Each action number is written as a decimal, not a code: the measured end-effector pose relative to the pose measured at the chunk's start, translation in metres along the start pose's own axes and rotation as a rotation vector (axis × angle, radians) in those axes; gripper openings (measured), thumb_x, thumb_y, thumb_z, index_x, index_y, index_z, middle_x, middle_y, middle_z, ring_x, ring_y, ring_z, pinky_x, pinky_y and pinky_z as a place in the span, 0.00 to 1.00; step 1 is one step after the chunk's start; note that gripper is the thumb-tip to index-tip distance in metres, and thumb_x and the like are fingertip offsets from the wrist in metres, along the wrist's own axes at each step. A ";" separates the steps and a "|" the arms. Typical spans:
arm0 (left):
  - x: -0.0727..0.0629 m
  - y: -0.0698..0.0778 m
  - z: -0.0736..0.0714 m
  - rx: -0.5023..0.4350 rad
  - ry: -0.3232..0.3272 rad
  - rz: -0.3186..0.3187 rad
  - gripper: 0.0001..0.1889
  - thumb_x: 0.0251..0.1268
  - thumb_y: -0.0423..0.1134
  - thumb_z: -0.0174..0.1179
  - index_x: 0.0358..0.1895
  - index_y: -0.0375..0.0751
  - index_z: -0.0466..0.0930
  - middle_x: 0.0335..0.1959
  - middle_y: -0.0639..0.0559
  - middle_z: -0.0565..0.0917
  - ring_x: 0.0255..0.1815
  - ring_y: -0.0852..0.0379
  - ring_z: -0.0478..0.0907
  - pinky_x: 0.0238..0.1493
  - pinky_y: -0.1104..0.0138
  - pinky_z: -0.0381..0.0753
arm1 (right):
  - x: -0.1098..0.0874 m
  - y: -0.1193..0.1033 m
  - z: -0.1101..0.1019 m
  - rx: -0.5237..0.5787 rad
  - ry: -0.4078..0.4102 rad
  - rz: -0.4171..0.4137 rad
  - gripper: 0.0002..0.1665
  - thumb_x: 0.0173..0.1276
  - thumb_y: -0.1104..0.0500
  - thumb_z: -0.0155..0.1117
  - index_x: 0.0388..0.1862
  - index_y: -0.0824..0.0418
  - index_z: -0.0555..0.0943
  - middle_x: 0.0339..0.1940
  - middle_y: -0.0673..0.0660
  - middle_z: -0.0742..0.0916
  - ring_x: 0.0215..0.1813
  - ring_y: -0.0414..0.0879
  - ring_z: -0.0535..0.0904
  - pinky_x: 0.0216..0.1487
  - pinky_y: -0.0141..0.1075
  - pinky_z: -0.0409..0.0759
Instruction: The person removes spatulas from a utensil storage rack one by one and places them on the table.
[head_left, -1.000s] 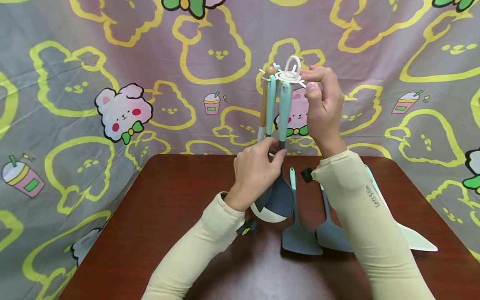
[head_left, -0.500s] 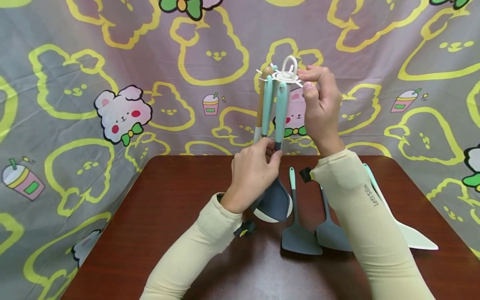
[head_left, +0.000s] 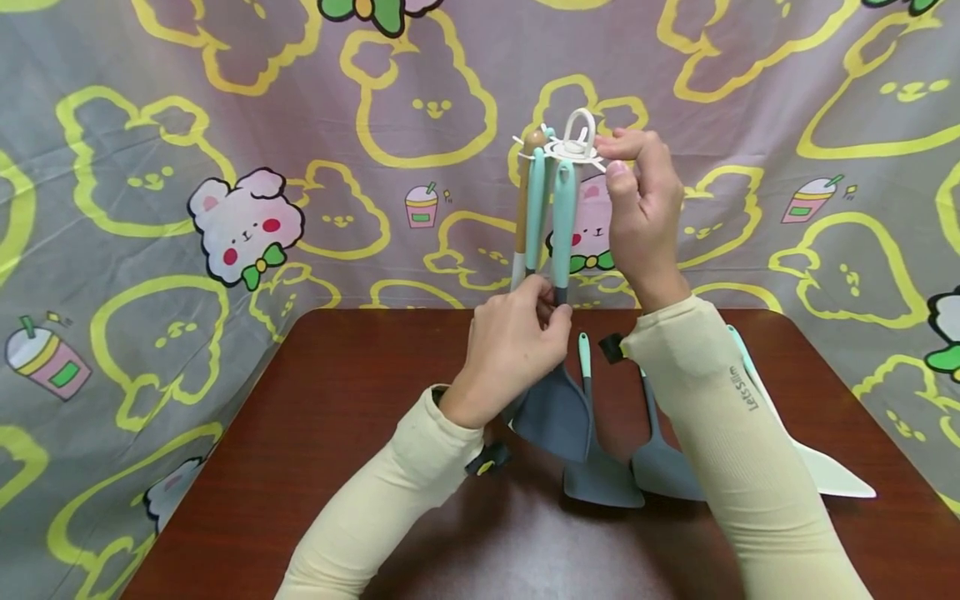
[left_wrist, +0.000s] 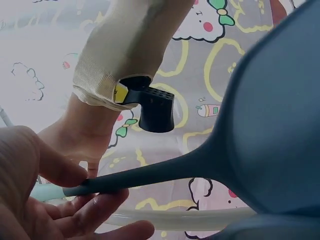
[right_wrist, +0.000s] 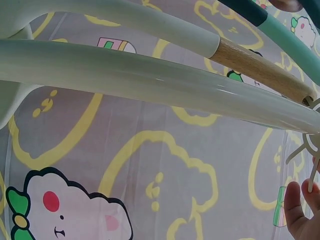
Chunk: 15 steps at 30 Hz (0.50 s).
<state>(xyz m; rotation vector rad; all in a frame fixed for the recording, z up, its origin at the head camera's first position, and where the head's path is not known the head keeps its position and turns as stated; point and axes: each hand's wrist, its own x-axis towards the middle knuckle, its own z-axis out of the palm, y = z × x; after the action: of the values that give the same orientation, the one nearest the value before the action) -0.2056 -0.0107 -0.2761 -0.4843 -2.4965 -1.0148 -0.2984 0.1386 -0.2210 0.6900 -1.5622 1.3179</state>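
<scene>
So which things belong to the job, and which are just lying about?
In the job:
Left hand, pinching a mint-handled grey utensil
Right hand, pinching the white rack
Wooden-handled utensil and another mint handle, at the rack

Lying on the table, perhaps for later:
Grey turner
Second grey turner
Pale flat piece

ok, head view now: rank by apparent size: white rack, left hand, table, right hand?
1. Table
2. Left hand and right hand: too alike to rank
3. White rack
</scene>
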 end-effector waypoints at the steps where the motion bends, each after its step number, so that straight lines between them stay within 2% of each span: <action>1: 0.000 0.000 0.000 -0.004 0.000 0.004 0.08 0.67 0.45 0.57 0.40 0.46 0.80 0.28 0.57 0.84 0.20 0.63 0.75 0.19 0.70 0.73 | 0.000 0.000 0.000 -0.002 0.002 0.000 0.28 0.62 0.50 0.48 0.42 0.75 0.79 0.49 0.70 0.85 0.62 0.45 0.78 0.70 0.36 0.70; 7: 0.001 0.000 0.001 -0.009 0.004 0.013 0.07 0.67 0.45 0.57 0.39 0.46 0.79 0.27 0.58 0.84 0.19 0.63 0.75 0.19 0.69 0.73 | 0.001 0.001 -0.001 0.000 0.007 0.009 0.29 0.61 0.50 0.48 0.42 0.75 0.79 0.49 0.69 0.85 0.62 0.43 0.78 0.70 0.36 0.71; 15: 0.000 -0.002 0.004 -0.025 0.008 0.008 0.07 0.67 0.45 0.56 0.39 0.47 0.79 0.27 0.58 0.84 0.23 0.64 0.76 0.23 0.69 0.74 | 0.000 0.001 -0.001 0.011 0.000 0.007 0.29 0.61 0.50 0.48 0.42 0.76 0.79 0.49 0.70 0.85 0.62 0.44 0.78 0.71 0.36 0.70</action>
<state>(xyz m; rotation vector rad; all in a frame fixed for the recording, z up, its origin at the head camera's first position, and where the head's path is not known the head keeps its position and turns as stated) -0.2073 -0.0086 -0.2800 -0.4962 -2.4753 -1.0434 -0.2993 0.1395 -0.2214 0.6921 -1.5600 1.3323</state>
